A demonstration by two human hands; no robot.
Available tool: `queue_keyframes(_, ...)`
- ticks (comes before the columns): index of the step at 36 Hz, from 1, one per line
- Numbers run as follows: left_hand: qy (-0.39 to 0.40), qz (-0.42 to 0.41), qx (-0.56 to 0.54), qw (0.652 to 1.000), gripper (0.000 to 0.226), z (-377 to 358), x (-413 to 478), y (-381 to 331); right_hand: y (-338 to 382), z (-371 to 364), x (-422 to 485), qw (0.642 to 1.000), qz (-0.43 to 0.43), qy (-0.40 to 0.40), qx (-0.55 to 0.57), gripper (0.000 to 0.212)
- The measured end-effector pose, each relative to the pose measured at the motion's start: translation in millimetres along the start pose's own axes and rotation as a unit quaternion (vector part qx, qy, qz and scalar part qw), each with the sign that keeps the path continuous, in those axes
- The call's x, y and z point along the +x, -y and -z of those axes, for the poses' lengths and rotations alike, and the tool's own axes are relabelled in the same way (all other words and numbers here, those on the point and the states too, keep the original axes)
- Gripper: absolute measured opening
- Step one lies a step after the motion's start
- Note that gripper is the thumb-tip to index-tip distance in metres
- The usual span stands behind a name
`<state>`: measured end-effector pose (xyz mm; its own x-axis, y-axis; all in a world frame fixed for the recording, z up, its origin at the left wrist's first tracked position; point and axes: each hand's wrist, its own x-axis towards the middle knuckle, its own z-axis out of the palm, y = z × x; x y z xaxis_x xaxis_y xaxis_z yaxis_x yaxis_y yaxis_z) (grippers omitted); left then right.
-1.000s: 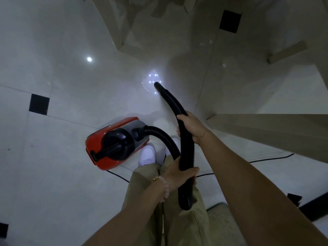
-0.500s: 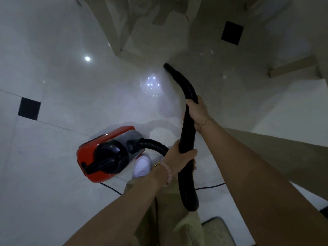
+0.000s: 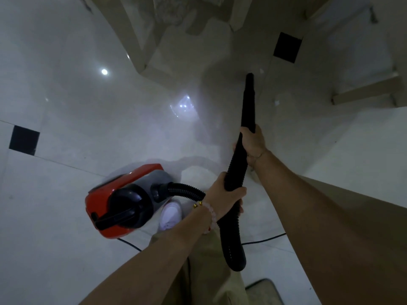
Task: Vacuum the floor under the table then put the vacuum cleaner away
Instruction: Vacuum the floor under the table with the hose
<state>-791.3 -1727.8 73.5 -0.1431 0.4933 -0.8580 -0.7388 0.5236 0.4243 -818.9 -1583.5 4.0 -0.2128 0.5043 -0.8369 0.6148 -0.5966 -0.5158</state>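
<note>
A red and grey canister vacuum cleaner (image 3: pixel 123 201) with a black handle sits on the pale tiled floor beside my white shoe. Its black ribbed hose (image 3: pixel 234 172) loops from the canister up through both hands. My left hand (image 3: pixel 222 198) grips the hose low down. Higher up, my right hand (image 3: pixel 252 143) grips it where the smooth black nozzle (image 3: pixel 248 100) begins. The nozzle tip points at the floor near the beige table frame (image 3: pixel 365 93).
Beige wooden table legs and rails (image 3: pixel 141 47) stand ahead and to the right. A black power cord (image 3: pixel 264 239) runs across the floor behind my legs. A grey mat corner (image 3: pixel 262 291) lies at the bottom. Black inset tiles (image 3: pixel 287 47) dot the floor.
The nozzle has swung right and forward across the floor, away from the bright reflection. My right hand has moved up and right with it. The canister has not moved.
</note>
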Motion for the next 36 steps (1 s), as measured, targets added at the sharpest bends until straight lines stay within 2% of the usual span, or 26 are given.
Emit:
queue_keyframes(3,-0.006,0.001,-0.011,1.000,0.017,1.6,4.9,-4.7,6.6,-5.4,4.4,1.000,0.002,0.010,-0.001,0.026)
queue_keyframes(7,-0.013,0.000,-0.015,1.000,0.017,2.4,9.9,-14.8,16.2,-10.8,10.1,1.000,-0.003,0.021,-0.003,0.022)
queue_keyframes(10,-0.013,-0.002,-0.009,1.000,0.016,3.0,13.0,-22.6,21.3,-10.2,16.5,1.000,0.000,0.012,-0.002,0.029)
queue_keyframes(15,0.000,0.001,0.008,1.000,0.019,3.7,14.3,-27.6,25.0,-3.9,18.3,1.000,-0.002,-0.005,0.013,0.013)
queue_keyframes(22,0.008,0.017,0.028,0.999,0.019,-0.2,9.6,-19.3,9.3,8.8,16.4,0.998,-0.026,-0.037,0.047,0.012)
queue_keyframes(26,0.018,0.015,0.043,0.999,0.016,-1.0,8.7,-17.7,3.9,14.1,18.9,0.998,-0.027,-0.045,0.045,0.019)
queue_keyframes(30,0.016,0.003,0.048,0.999,0.017,-1.5,10.0,-19.1,7.9,13.7,21.4,0.999,-0.019,-0.029,0.024,0.008)
queue_keyframes(36,0.003,-0.007,0.034,0.999,0.020,-0.7,14.6,-27.1,24.6,5.7,19.3,1.000,-0.015,0.011,0.005,0.020)
